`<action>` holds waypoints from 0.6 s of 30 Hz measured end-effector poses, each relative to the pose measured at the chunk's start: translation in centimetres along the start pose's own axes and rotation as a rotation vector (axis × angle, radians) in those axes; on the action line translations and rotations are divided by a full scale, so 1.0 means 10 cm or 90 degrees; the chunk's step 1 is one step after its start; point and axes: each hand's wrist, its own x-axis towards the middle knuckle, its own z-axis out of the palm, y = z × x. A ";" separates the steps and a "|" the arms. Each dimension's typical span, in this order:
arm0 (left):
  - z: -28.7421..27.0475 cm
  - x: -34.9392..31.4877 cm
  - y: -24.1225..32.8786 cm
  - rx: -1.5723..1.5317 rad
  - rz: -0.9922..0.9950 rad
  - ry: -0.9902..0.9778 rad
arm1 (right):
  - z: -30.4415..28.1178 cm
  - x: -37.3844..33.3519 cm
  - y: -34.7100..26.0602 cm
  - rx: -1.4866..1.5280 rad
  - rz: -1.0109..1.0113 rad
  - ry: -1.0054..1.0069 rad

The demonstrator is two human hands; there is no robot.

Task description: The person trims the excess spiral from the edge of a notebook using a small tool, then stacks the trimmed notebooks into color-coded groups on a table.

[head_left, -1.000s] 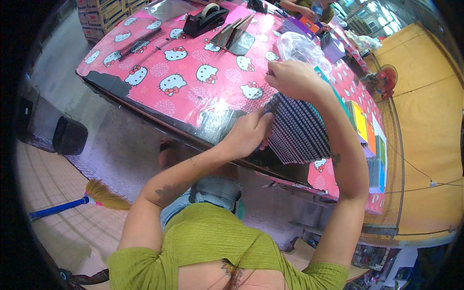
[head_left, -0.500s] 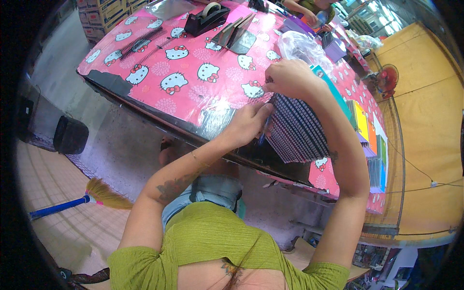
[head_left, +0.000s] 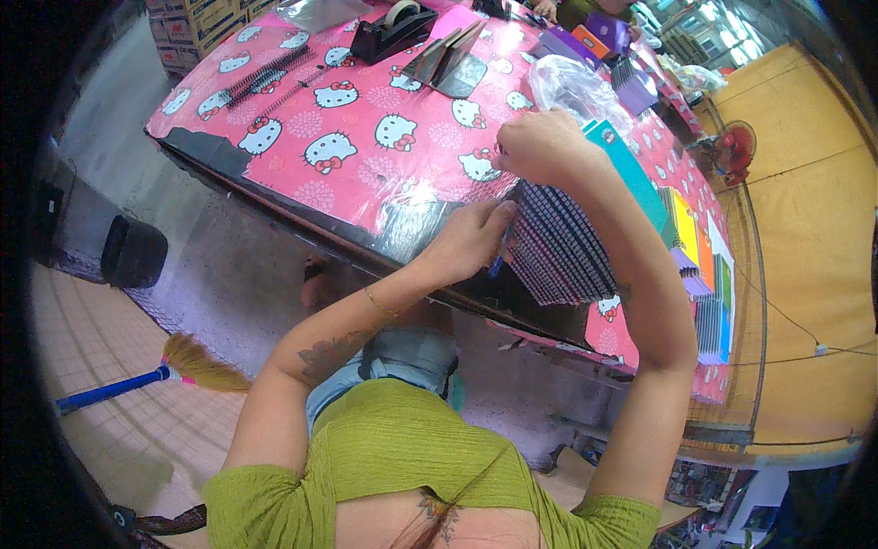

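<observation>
- Progress: the coil-bound stack (head_left: 560, 240) appears, on judgement, part-way through work on its binding ends; coils run along the visible spines, so binding itself looks largely done.
- Outstanding: how many ends are finished cannot be told, as fingers cover the far left corner.
- Left grip (head_left: 468, 242): closed around a blue-handled tool (head_left: 497, 266), mostly hidden by the hand; its working end cannot be made out.
- Right grip (head_left: 541, 146): fingers curled in, clenched; whether anything is pinched inside cannot be seen.
- Location: the stack lies on the worktop (head_left: 361, 188), just right of the left grip and on the wearer's side of the right grip, partly under the right forearm.
- Condition: spines face the wearer in close rows, dark and pale bands alternating; rows slant slightly, with no displaced coil discernible.
- Surroundings: teal-covered notebooks (head_left: 629, 174) lie right of the right grip, yellow-covered notebooks (head_left: 681, 222) farther right; loose black coils (head_left: 267, 77), unfitted, lie well left of both grips.
</observation>
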 end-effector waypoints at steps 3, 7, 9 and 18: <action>0.05 0.01 0.07 -0.022 0.006 0.029 | -0.02 -0.02 -0.01 -0.014 -0.012 -0.015; 0.09 -0.02 0.04 -0.022 0.001 0.025 | 0.06 0.00 0.00 -0.004 -0.009 0.012; 0.07 -0.12 0.02 -0.002 -0.001 0.003 | 0.06 0.01 -0.03 0.009 -0.004 0.030; 0.01 0.04 -0.08 0.045 0.049 0.036 | 0.08 0.05 -0.11 -0.108 -0.027 0.040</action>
